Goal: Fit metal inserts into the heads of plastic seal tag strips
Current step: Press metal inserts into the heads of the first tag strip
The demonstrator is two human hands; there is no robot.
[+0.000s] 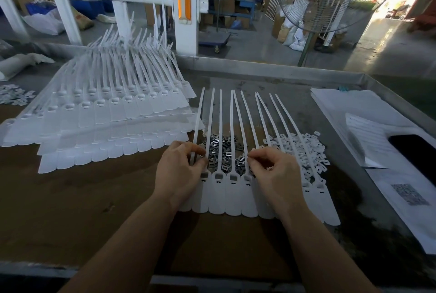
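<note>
A joined row of white seal tag strips [232, 196] lies flat on the table in front of me, tails fanning away. Three visible heads in the middle of the row hold grey metal inserts. Under the tails sits a heap of loose metal inserts [224, 148]. My left hand [181, 170] hovers over the row's left end, fingers curled, thumb and forefinger pinched together at a head; whatever they hold is too small to see. My right hand [273, 172] covers the heads right of centre, its fingertips pinched together near the inserts.
A large stack of white tag strip sheets [106, 115] fills the left of the table. A pile of small white plastic caps [304, 148] lies right of the inserts. Papers [368, 132] and a dark phone [417, 153] sit at the right. The table has a raised metal rim [283, 70].
</note>
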